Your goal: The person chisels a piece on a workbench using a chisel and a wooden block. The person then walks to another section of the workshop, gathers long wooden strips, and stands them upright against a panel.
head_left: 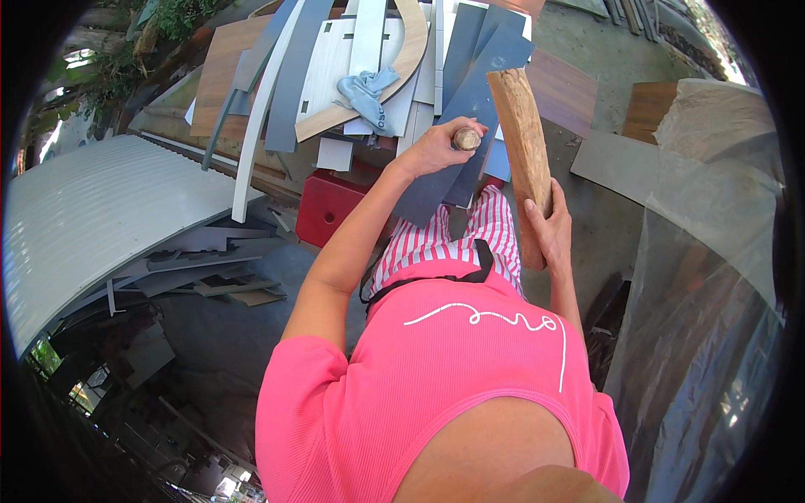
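Observation:
My left hand [439, 148] is closed around a tool with a round wooden handle [466, 139]. Its handle end faces me, so the rest of the tool is hidden. At the right, my right hand [553, 225] grips the lower part of a thick, rough piece of wood [523, 126], thumb on its face and fingers along its edge. The wood stands tilted, its upper end next to several dark grey boards [470, 96]. A small gap separates the wood from the tool in my left hand. Just beyond my left hand, a light blue cloth-like item [367, 96], maybe a glove, lies on the boards.
White and grey boards and a curved wooden strip [411, 46] are piled ahead. A red plastic stool [329, 206] stands below the pile. Corrugated white sheeting [109, 226] covers the left side, with offcuts [210, 267] under it. Clear plastic sheeting [696, 335] hangs over the right.

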Demonstrator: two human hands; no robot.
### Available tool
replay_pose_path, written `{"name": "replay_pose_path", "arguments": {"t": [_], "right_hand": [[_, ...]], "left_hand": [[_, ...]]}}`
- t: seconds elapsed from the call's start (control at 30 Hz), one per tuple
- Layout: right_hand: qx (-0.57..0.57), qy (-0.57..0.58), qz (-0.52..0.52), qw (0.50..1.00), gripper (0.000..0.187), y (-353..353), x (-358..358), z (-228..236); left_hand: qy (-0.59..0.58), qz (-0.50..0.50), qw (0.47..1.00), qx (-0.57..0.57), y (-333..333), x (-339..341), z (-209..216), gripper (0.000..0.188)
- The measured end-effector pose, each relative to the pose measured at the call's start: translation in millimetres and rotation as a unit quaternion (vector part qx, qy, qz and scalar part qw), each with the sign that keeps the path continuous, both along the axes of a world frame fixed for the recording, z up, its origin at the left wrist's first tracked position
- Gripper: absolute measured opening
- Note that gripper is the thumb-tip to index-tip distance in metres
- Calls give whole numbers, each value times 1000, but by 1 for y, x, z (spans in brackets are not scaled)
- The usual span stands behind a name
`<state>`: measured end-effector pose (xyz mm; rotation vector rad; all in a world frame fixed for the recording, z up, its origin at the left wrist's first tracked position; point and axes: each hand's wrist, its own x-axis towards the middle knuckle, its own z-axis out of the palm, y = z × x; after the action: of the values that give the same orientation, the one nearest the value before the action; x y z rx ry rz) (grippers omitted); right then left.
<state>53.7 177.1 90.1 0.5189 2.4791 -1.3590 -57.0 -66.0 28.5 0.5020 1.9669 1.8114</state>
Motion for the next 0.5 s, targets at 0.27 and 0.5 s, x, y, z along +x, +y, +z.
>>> {"name": "replay_pose_path", "arguments": {"t": [0.27, 0.5], "right_hand": [[7, 169, -50, 984, 78, -17, 22, 12], [42, 36, -70, 996, 76, -17, 19, 1]], "left_hand": [[-32, -105, 986, -126, 9, -42, 8, 42], [46, -145, 972, -178, 26, -59, 12, 53]]}}
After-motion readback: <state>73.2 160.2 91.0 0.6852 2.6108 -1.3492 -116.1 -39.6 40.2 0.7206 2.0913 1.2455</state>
